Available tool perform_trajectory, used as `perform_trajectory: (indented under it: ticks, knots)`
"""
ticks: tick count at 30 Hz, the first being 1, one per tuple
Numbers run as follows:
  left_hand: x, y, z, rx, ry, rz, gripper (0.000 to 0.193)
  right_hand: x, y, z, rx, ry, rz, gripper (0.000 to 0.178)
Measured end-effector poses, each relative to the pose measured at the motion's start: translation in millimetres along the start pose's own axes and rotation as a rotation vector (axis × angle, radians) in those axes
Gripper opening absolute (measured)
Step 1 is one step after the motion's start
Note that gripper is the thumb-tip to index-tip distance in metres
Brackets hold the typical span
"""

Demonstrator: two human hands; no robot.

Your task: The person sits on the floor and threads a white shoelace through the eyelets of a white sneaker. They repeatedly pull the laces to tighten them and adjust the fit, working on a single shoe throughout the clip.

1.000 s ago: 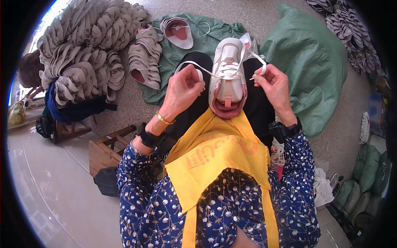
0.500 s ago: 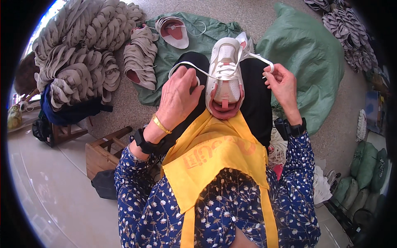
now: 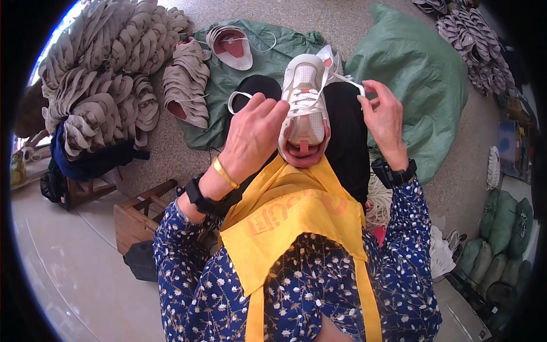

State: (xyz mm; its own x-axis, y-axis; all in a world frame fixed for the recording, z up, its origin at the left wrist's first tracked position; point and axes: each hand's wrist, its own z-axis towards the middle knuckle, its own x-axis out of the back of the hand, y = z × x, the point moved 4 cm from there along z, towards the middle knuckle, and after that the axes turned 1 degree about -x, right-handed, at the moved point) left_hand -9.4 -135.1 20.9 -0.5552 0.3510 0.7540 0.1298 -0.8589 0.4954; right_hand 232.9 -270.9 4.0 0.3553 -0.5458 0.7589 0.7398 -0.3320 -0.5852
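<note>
A white and pale grey shoe upper with pink trim (image 3: 306, 128) lies between my knees, its heel opening toward me. White shoelace (image 3: 305, 102) crosses its front. My left hand (image 3: 254, 128) is closed right beside the upper's left edge, back of the hand up; a loop of lace sticks out past its knuckles, and its fingertips are hidden. Off to the right, my right hand (image 3: 384, 119) pinches the other stretch of lace between thumb and forefinger. That lace runs from the far end of the upper to my fingers.
Stacked grey uppers (image 3: 108, 45) are piled at the far left, with a shorter row (image 3: 187, 85) nearer. A single upper (image 3: 231, 47) rests on green sacking (image 3: 268, 43). A full green sack (image 3: 407, 74) stands right. A wooden stool (image 3: 135, 225) is at my left.
My left hand has come closer to the upper, its fingers now against the upper's left edge. My right hand keeps its pinch on the lace. The whole view has shifted slightly.
</note>
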Motion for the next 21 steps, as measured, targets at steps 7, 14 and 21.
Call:
perform_trajectory:
  ticks: [7, 14, 21]
  knots:
    - [11.3, 9.8, 1.6, -0.116, 0.029, 0.148, 0.024, -24.3, -43.5, -1.2, 0.026, -0.243, 0.388, 0.012]
    - [17.5, 12.9, 5.1, -0.158, 0.099, 0.124, 0.024, -37.4, -64.0, 11.0, 0.367, -0.332, 0.283, 0.019]
    - [14.3, 7.8, 1.0, -0.143, 0.102, 0.096, 0.025, -37.9, -69.2, 20.1, 0.513, -0.432, 0.169, 0.009]
